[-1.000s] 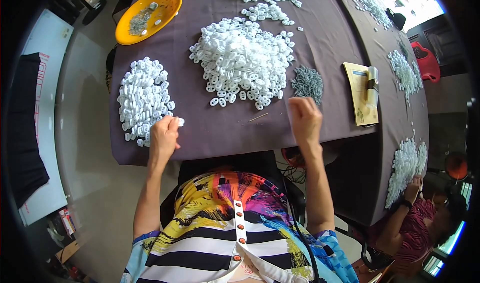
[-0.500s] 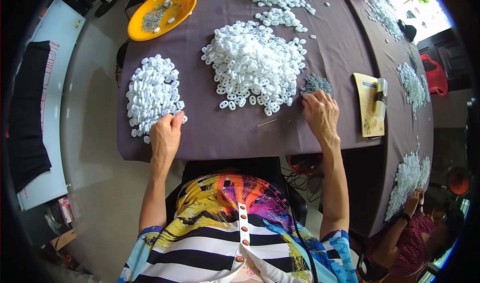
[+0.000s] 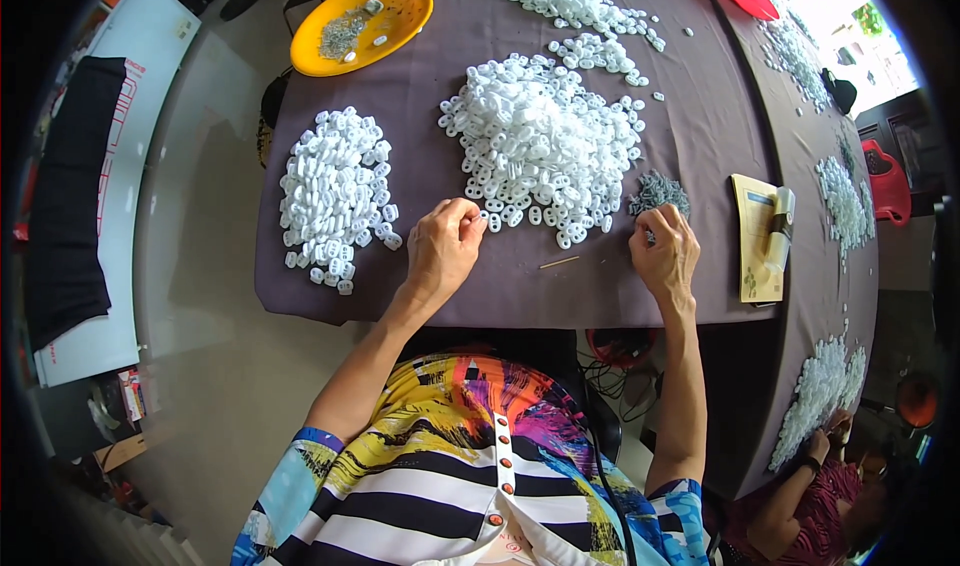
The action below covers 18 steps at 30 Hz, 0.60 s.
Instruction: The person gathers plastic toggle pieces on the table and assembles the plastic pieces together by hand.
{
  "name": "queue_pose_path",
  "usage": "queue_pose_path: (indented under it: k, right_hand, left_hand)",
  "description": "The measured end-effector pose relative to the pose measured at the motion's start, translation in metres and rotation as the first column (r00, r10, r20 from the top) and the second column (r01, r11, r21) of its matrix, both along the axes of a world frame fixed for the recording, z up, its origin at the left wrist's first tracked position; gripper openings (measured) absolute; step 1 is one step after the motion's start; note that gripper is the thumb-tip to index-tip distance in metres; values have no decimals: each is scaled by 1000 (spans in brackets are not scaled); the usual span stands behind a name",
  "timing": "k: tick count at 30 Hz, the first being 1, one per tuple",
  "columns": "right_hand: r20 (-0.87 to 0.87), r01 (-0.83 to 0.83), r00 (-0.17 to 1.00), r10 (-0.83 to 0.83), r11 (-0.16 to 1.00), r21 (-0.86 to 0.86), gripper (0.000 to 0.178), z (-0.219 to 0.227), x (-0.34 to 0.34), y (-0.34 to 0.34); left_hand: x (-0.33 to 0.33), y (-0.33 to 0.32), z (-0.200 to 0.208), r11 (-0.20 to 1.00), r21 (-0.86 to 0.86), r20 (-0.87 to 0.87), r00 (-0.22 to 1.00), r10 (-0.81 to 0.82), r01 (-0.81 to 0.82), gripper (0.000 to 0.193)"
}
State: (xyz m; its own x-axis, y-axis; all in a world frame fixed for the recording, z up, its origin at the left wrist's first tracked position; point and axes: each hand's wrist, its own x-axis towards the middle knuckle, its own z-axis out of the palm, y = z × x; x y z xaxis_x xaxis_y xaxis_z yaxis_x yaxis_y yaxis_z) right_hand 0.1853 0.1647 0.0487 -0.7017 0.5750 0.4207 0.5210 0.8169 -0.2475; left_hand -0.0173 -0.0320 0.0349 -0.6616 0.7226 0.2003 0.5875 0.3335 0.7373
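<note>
My left hand (image 3: 443, 249) is closed in a pinch at the near left edge of the big central pile of white oval plastic pieces with two holes (image 3: 545, 136). One white piece shows at its fingertips. Just below a small heap of tiny grey parts (image 3: 658, 194), my right hand (image 3: 668, 258) is curled with its fingertips together. Whatever lies between those fingers is too small to make out. A thin wooden stick (image 3: 560, 262) rests on the cloth between my hands. To the left lies another pile of white pieces (image 3: 335, 191).
A yellow plate (image 3: 405, 36) with grey bits stands far left. More white pieces (image 3: 575, 4) lie at the back. To the right are a yellow booklet (image 3: 752, 256) and a clear roll (image 3: 780, 228). A co-worker (image 3: 800, 506) handles another pile (image 3: 815, 401) lower right.
My left hand has moved right, from the left pile to the central pile's edge. My right hand has drawn slightly down from the grey heap. The whole view has shifted a little.
</note>
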Motion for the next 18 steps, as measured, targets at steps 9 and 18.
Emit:
queue_pose_path:
  k: [9, 18]
  right_hand:
    - [-119, 11, 993, -20, 997, -75, 8, -7, -1, 2]
    - [-134, 38, 990, -54, 992, -122, 6, -11, 0, 1]
  left_hand:
    - [-29, 32, -13, 988, 136, -43, 996, 79, -73, 9]
    - [-43, 58, -15, 978, 204, -25, 999, 46, -40, 18]
